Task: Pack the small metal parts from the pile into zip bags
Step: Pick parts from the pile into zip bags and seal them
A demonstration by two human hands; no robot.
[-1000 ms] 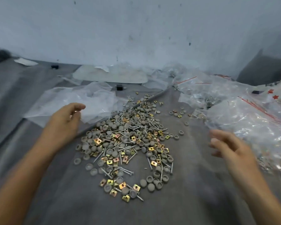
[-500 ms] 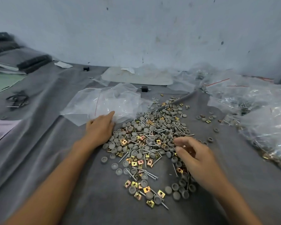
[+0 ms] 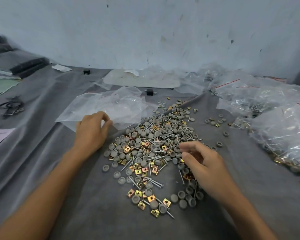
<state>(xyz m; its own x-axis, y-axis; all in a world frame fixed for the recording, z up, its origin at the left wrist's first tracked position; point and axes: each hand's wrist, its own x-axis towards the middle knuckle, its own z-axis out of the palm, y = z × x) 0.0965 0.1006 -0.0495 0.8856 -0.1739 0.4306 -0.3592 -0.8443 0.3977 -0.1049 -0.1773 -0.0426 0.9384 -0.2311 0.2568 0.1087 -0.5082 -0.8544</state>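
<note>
A pile of small metal parts (image 3: 151, 146) lies on the grey cloth: grey round caps, brass square clips and long screws. Empty clear zip bags (image 3: 121, 106) with red seal lines lie just beyond the pile's left side. My left hand (image 3: 92, 132) is at the near edge of these bags, its thumb and curled fingers pinching the plastic. My right hand (image 3: 204, 167) hovers over the pile's right side with its fingers curled down among the parts. Whether it holds any is hidden by the fingers.
Filled zip bags (image 3: 282, 125) are heaped at the right. A few stray parts (image 3: 215, 121) lie between them and the pile. A white flat tray (image 3: 142, 80) and a small black block (image 3: 149, 92) sit by the wall. Dark strips (image 3: 26, 64), papers and black bands (image 3: 11, 106) are at the left.
My right hand came in from the right onto the pile and curled its fingers into the parts. My left hand moved onto the empty bags' edge and closed on the plastic.
</note>
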